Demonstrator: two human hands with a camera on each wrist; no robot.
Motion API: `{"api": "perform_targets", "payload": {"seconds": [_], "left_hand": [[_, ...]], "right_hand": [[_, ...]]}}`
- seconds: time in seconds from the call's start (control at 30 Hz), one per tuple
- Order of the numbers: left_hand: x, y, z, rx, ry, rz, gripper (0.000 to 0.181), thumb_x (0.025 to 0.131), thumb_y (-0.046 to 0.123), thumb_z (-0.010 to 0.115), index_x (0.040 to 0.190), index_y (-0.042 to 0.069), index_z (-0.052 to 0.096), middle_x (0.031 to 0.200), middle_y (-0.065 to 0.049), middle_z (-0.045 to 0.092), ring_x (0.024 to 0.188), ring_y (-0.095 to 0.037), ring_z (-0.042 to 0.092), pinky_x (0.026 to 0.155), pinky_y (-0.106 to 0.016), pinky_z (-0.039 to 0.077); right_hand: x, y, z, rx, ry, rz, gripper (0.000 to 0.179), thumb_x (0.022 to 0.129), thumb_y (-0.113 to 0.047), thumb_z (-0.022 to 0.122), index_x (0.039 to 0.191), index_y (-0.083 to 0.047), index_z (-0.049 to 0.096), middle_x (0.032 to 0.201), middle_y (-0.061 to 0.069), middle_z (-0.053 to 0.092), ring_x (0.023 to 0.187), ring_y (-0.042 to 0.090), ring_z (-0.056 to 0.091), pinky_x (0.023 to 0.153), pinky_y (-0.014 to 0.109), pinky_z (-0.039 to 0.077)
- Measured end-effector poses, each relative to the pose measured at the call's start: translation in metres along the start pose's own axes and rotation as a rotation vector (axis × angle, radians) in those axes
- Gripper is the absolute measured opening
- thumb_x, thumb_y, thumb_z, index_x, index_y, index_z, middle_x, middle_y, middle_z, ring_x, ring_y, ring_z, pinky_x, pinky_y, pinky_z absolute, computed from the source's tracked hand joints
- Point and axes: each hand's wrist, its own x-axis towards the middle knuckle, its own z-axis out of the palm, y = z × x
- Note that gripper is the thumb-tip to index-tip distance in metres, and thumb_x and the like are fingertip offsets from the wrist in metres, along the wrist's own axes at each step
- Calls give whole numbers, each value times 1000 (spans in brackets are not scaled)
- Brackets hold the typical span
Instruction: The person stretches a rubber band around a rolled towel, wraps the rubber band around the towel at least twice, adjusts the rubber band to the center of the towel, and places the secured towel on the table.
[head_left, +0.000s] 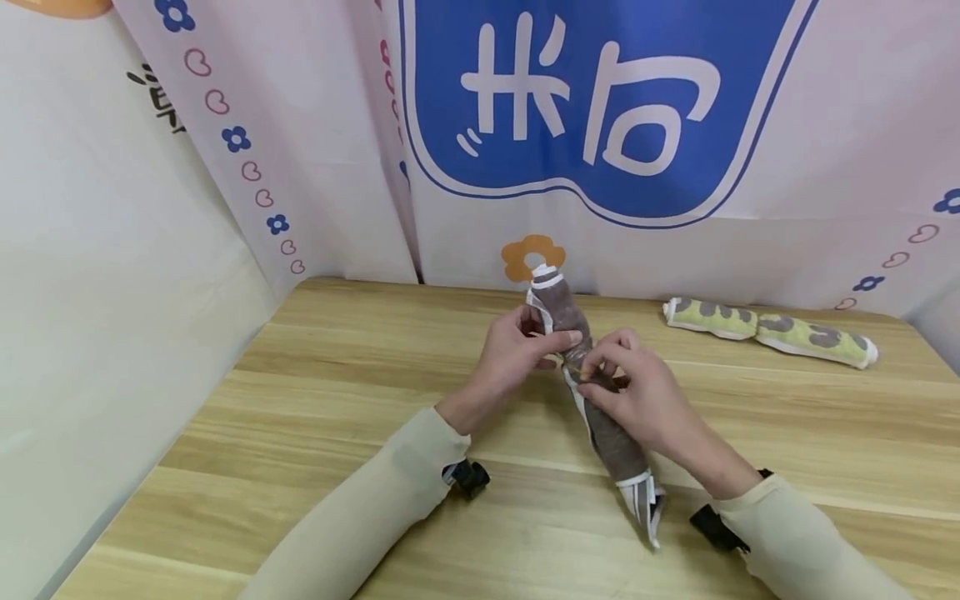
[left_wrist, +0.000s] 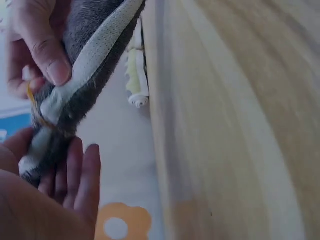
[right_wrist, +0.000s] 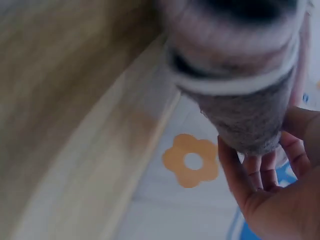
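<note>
A rolled brown towel (head_left: 617, 442) with white edging is held slantwise above the table, narrowed at its middle. My left hand (head_left: 510, 350) grips its upper half, thumb across the front and fingers behind. Around the narrow part runs a thin yellowish rubber band (left_wrist: 31, 95). My right hand (head_left: 651, 398) pinches this band between thumb and fingers, just below the left thumb. In the right wrist view the towel's loose end (right_wrist: 235, 85) looms close and blurred, hiding the band.
A second rolled towel (head_left: 813, 335), yellow-green with grey patches and narrowed in the middle, lies at the back right of the wooden table (head_left: 337, 400). Behind the table's back edge hangs a printed cloth (head_left: 322, 150).
</note>
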Motion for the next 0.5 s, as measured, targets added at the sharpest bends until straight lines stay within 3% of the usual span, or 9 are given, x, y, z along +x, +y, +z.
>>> {"api": "perform_targets", "payload": {"seconds": [0.2, 0.33, 0.5], "left_hand": [[9, -9, -9, -252, -184, -129, 47, 95, 3, 77, 138, -3, 58, 128, -18, 71, 104, -24, 73, 94, -45, 60], [10, -9, -12, -279, -228, -155, 53, 97, 4, 74, 146, -1, 54, 133, -19, 68, 103, -23, 72, 92, -41, 60], [11, -7, -10, -220, -244, -116, 44, 97, 6, 76, 137, -5, 61, 124, -15, 70, 101, -21, 71, 89, -40, 61]], "right_hand": [[4, 10, -8, 223, -10, 236, 19, 89, -3, 85, 100, -6, 70, 99, 6, 68, 96, 22, 62, 79, 32, 55], [6, 10, -9, 364, -42, 321, 22, 90, -3, 84, 105, -1, 68, 103, 10, 68, 97, 23, 63, 73, 28, 56], [5, 9, -10, 452, -64, 366, 20, 92, -3, 82, 107, 1, 70, 105, 8, 68, 98, 21, 62, 75, 30, 57]]}}
